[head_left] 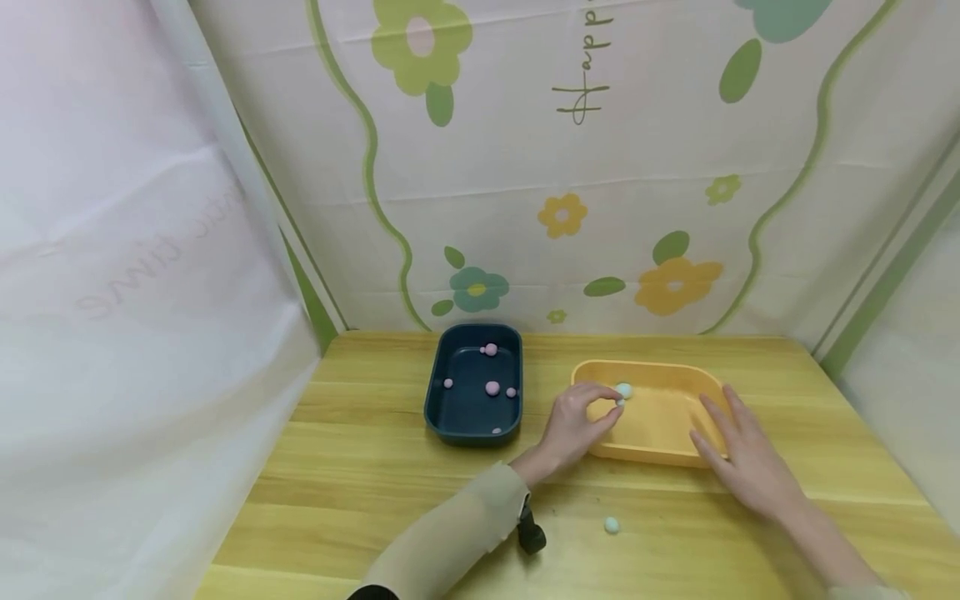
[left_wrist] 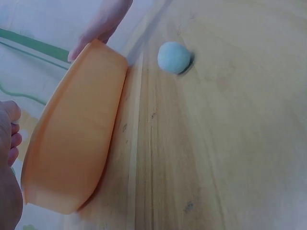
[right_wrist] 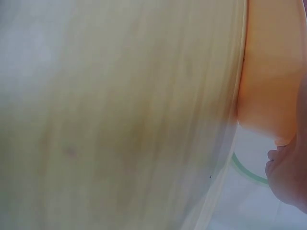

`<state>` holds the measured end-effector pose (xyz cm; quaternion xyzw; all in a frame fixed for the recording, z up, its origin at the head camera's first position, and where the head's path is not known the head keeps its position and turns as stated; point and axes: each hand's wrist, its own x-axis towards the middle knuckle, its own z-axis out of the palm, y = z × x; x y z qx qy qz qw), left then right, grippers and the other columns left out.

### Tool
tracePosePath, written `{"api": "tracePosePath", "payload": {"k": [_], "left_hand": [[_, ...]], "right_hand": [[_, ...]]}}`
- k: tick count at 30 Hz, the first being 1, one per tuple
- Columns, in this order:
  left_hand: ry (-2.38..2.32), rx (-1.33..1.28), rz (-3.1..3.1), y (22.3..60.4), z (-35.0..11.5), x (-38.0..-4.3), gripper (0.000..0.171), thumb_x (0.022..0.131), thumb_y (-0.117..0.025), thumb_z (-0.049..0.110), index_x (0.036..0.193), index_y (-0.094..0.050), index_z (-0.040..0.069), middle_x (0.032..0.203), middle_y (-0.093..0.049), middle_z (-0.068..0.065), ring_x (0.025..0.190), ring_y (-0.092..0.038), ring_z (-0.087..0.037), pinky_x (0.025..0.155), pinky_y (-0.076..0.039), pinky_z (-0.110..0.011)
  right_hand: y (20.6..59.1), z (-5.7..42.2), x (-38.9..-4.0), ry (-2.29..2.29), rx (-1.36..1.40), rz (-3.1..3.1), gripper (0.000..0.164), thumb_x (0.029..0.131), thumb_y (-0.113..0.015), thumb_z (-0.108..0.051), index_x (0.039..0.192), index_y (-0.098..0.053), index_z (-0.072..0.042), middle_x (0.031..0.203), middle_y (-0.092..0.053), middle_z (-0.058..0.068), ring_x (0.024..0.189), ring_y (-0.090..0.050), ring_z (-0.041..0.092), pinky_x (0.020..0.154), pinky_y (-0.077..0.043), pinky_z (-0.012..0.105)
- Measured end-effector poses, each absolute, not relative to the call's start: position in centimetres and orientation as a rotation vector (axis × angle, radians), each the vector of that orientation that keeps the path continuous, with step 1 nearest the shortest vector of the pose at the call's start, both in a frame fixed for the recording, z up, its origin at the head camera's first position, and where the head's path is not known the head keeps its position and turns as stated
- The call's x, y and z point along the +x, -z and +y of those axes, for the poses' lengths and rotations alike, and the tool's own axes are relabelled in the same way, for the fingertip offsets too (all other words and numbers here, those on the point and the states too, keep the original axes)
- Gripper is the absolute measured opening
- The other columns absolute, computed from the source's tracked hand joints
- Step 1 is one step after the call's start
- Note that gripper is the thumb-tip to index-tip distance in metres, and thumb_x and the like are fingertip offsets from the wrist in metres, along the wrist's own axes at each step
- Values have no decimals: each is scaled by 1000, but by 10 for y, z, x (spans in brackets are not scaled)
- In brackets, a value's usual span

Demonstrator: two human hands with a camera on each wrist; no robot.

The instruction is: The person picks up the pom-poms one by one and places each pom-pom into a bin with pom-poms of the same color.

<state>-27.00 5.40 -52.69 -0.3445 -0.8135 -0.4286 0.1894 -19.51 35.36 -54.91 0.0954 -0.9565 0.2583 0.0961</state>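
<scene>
My left hand (head_left: pixel 567 423) reaches over the near left part of a yellow-orange tray (head_left: pixel 652 456). Its thumb and index finger pinch a small pale green ball (head_left: pixel 620 402). Right beside those fingertips, a larger pale green ball (head_left: pixel 625 388) shows inside the tray. At the tray's right end is my right hand (head_left: pixel 753 471), fingers spread and fairly straight, thumb and index finger reaching over the rim. Another pale green ball (head_left: pixel 612 525) lies on the table in front of the tray; the left wrist view shows this loose ball (left_wrist: pixel 173 57) close up.
Left of the orange tray stands a dark blue tray (head_left: pixel 472 438) holding several pink balls (head_left: pixel 492 388). Both trays sit on a wood-grain table (head_left: pixel 337 467). A white flower-printed cloth (head_left: pixel 510 167) hangs behind, with pale cloth on both sides.
</scene>
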Motion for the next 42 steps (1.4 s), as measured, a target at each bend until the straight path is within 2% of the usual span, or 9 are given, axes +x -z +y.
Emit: {"api": "tracePosePath", "payload": {"k": [11, 19, 28, 34, 42], "left_hand": [[1140, -959, -2286, 524, 59, -275, 19, 101, -82, 18, 117, -83, 8, 118, -85, -3, 113, -79, -15, 103, -59, -18], [1230, -997, -2234, 519, 38, -264, 22, 99, -84, 17, 118, -82, 8, 120, -83, -6, 115, -77, -20, 110, -60, -26], [1270, -1046, -2163, 524, 15, -246, 35, 92, -89, 15, 125, -78, 9, 126, -81, -7, 122, -75, -22, 110, -58, -24], [1242, -1119, -2112, 526, 5, -235, 42, 89, -90, 11, 128, -75, 8, 131, -79, -9, 126, -73, -22, 115, -57, -28], [1129, -1238, -2082, 528, -5, -224, 54, 85, -96, 16, 132, -74, 6, 136, -77, -12, 131, -71, -22, 118, -53, -24]], "right_hand": [[551, 355, -196, -757, 281, -2833, 75, 116, -53, -38, 176, -21, -8, 184, 5, 28, 156, -17, 73, 113, -22, 94], [552, 355, -196, -751, 280, -2833, 75, 116, -54, -38, 176, -22, -8, 184, 6, 26, 157, -16, 72, 115, -20, 93], [552, 354, -197, -749, 287, -2832, 74, 115, -54, -37, 176, -22, -6, 183, 5, 28, 155, -18, 74, 112, -22, 95], [553, 355, -197, -758, 290, -2834, 75, 116, -53, -37, 176, -21, -8, 184, 6, 27, 156, -17, 74, 114, -20, 94], [552, 356, -197, -759, 291, -2833, 75, 115, -54, -36, 176, -21, -8, 184, 6, 27, 155, -18, 74, 113, -21, 94]]}}
